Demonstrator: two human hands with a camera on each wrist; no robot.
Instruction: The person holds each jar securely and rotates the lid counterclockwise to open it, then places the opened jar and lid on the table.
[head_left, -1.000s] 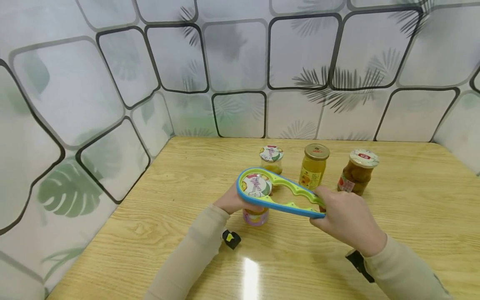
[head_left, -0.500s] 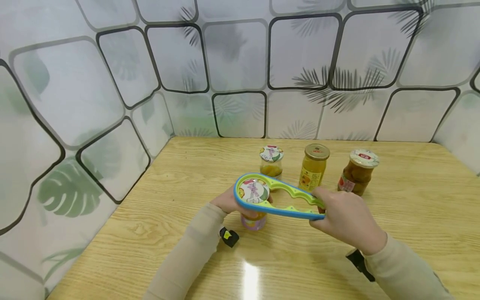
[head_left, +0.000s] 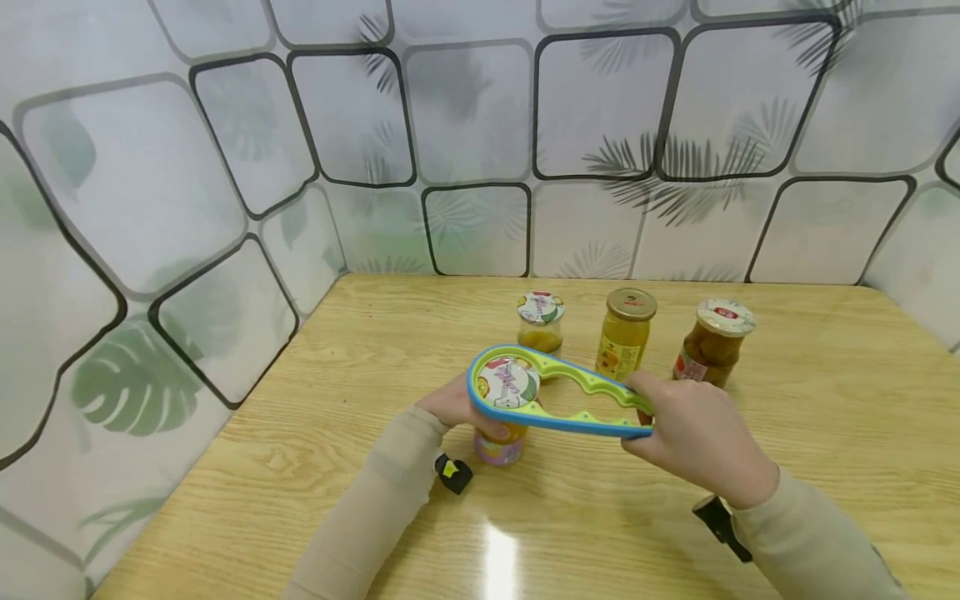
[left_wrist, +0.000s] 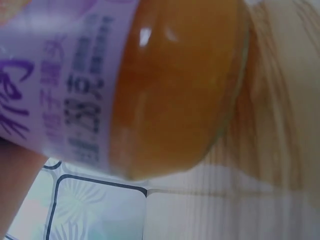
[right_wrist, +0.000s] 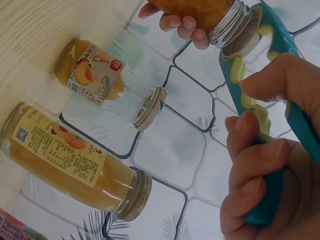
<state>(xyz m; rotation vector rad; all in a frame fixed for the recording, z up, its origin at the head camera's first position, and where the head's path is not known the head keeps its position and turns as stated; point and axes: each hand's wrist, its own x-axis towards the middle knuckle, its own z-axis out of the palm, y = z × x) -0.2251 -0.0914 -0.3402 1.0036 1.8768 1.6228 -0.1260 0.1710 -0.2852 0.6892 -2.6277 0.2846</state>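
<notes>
My left hand (head_left: 459,403) grips a jar with a purple label (head_left: 498,450), fingers around its side; in the left wrist view the jar (left_wrist: 175,85) fills the frame with orange contents. A blue and green opener (head_left: 577,422) lies around the jar's patterned lid (head_left: 508,382). My right hand (head_left: 701,437) holds the two handle ends at the right. In the right wrist view the fingers of my right hand (right_wrist: 272,150) curl round the opener's handles (right_wrist: 267,192), and its loop sits at the held jar's lid (right_wrist: 243,42).
Behind stand a small jar with a patterned lid (head_left: 540,321), a taller yellow jar with a gold lid (head_left: 624,337) and a brown jar with a white lid (head_left: 712,343). The wooden table (head_left: 360,358) meets patterned wall covering (head_left: 472,225) at the back.
The held jar, my left hand and the opener's loop have shifted slightly left and toward the front edge. My right hand has barely moved.
</notes>
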